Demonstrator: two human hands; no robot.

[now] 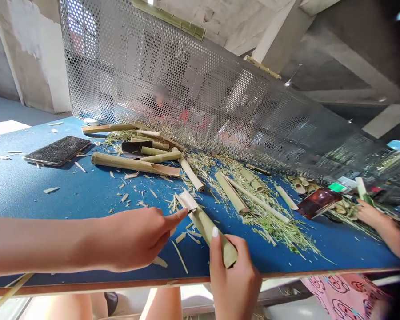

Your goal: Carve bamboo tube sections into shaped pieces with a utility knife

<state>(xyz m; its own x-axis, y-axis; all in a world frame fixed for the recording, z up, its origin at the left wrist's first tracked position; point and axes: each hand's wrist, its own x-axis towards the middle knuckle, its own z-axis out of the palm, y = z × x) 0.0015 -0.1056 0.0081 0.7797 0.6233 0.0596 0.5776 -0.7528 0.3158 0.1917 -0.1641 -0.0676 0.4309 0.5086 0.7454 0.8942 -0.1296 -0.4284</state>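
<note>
My right hand (pixel 234 275) grips the near end of a split bamboo piece (pixel 205 222) that lies slanted on the blue table (pixel 36 186). My left hand (pixel 138 238) reaches in from the left, fingers curled, with the forefinger and thumb pinching at the peeled strip near the far end of that same piece. Bamboo chips lie all around both hands.
Several bamboo tubes (pixel 133 163) and a heap of green shavings (pixel 270 218) lie further back. A phone (pixel 57 151) rests at the left. A perforated metal screen (pixel 186 89) stands behind. At the right, another person's hand (pixel 370 213) is beside a dark red tray (pixel 316 202).
</note>
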